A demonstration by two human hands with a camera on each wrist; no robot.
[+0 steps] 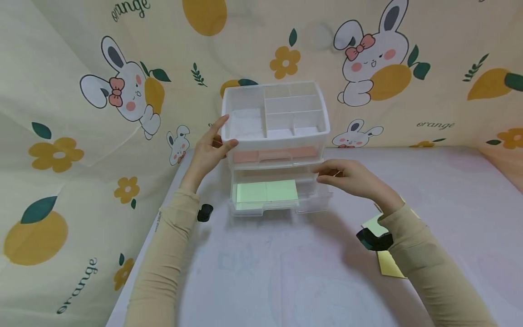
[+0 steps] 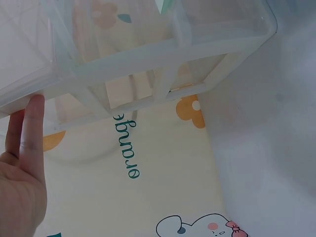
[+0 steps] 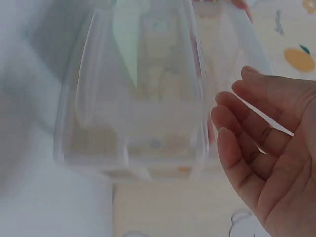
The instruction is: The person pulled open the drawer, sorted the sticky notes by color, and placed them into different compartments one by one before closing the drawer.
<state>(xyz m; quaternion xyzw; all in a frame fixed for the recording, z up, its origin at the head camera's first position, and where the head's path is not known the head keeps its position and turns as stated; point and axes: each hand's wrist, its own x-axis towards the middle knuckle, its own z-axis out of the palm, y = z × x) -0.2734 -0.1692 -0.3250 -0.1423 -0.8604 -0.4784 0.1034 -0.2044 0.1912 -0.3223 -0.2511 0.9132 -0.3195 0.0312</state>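
Note:
A white translucent drawer organizer (image 1: 273,144) stands on the table, with an open divided tray on top. My left hand (image 1: 208,152) holds its upper left front corner, thumb on the front rim and fingers along the side; in the left wrist view those fingers (image 2: 33,133) reach up against the organizer's wall. The lower drawer (image 1: 249,212) is pulled out, with light green paper (image 1: 267,191) lying in it. My right hand (image 1: 347,177) is at that drawer's right side, its fingers (image 3: 237,163) loosely bent with nothing between them.
Pink-orange paper (image 1: 294,153) shows through the closed upper drawer. Yellow paper (image 1: 390,265) and green paper (image 1: 372,223) lie on the table (image 1: 261,272), partly hidden under my right forearm. A cloth printed with rabbits and oranges (image 1: 253,41) hangs behind and to the left.

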